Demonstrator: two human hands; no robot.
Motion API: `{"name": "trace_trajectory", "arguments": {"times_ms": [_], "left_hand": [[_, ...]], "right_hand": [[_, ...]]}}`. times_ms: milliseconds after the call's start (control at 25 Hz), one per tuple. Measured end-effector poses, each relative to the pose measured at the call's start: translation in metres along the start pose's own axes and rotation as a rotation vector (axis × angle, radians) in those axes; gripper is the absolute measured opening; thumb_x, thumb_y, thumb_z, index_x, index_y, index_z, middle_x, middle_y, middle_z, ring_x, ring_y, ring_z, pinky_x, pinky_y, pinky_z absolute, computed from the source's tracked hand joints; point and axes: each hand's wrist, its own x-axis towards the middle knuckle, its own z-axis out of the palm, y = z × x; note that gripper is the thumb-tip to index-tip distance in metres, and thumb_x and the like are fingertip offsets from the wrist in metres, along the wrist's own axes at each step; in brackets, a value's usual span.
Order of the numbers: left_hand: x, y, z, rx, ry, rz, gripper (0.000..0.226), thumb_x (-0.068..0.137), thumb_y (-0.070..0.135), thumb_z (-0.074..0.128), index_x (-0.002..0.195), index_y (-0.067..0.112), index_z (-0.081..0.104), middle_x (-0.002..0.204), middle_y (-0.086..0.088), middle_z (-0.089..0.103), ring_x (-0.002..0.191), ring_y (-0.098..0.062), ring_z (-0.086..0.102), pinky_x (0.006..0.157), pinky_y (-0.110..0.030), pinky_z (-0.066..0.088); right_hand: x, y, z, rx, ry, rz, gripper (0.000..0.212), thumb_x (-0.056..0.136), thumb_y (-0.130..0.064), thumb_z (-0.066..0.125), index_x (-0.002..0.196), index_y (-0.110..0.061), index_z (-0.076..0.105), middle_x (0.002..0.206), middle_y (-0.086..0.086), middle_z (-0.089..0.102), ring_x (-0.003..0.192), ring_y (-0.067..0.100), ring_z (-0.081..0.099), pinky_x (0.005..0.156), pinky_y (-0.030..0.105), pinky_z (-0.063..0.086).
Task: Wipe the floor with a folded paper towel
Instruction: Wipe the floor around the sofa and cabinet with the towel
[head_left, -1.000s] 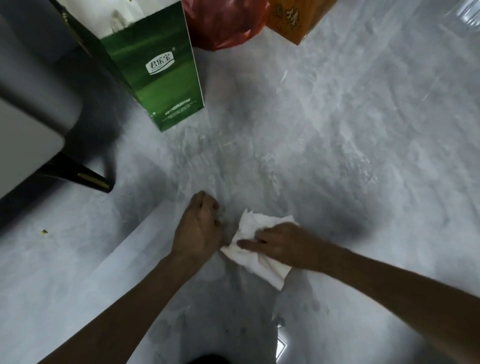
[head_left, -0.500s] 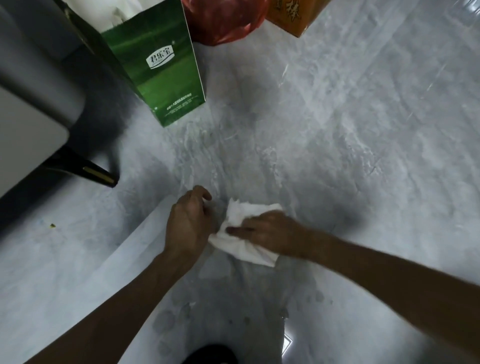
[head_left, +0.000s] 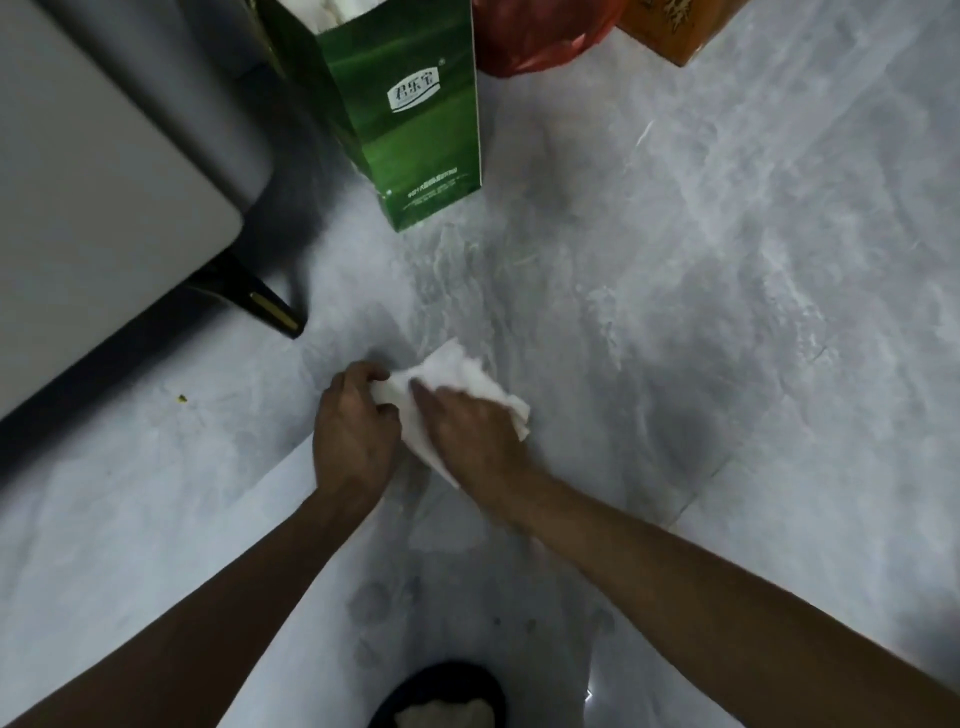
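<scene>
Right hand (head_left: 470, 434) lay flat, palm down on the paper towel (head_left: 457, 382), left hand (head_left: 353, 434) pinched the towel's near-left edge, towel sat on the grey floor (head_left: 727, 312) a bit in front of the green box (head_left: 410, 119), sofa leg (head_left: 260, 301) off to the box's left

We see both our forearms bare from the elbow down, with no sleeve, watch, ring or glove on either. Our left hand (head_left: 355, 434) and right hand (head_left: 475, 434) are bare too. At the bottom edge, our foot (head_left: 441, 699) wears a dark slipper with a pale inner part showing.
</scene>
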Motion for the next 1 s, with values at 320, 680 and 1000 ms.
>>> {"name": "trace_trajectory", "arguments": {"times_ms": [320, 680, 1000], "left_hand": [[-0.012, -0.013, -0.007, 0.163, -0.219, 0.187, 0.041, 0.087, 0.004, 0.056, 0.128, 0.002, 0.052, 0.127, -0.017, 0.057, 0.116, -0.031, 0.055, 0.100, -0.035, 0.044], [-0.020, 0.050, 0.052, 0.584, -0.631, 0.382, 0.091, 0.092, 0.046, 0.050, 0.150, 0.010, -0.009, 0.154, -0.032, -0.011, 0.142, -0.050, -0.007, 0.118, -0.050, 0.006], [-0.023, 0.069, 0.069, 0.698, -0.598, 0.300, 0.111, 0.084, 0.055, 0.059, 0.147, 0.003, -0.016, 0.149, -0.042, -0.007, 0.139, -0.058, -0.001, 0.117, -0.056, 0.012]], "right_hand": [[0.013, 0.158, -0.113, -0.297, 0.238, 0.174, 0.038, 0.097, -0.015, 0.050, 0.134, -0.020, 0.056, 0.110, 0.018, 0.066, 0.093, 0.037, 0.066, 0.076, 0.043, 0.048], [-0.086, 0.173, -0.099, -0.443, 0.025, -0.503, 0.042, 0.088, -0.011, 0.050, 0.128, -0.018, 0.063, 0.088, 0.003, 0.069, 0.071, 0.023, 0.068, 0.048, 0.031, 0.051], [-0.021, 0.131, -0.070, 0.044, 0.355, 0.282, 0.031, 0.102, -0.025, 0.044, 0.121, -0.015, 0.066, 0.102, 0.010, 0.071, 0.092, 0.027, 0.068, 0.079, 0.029, 0.049]]}}
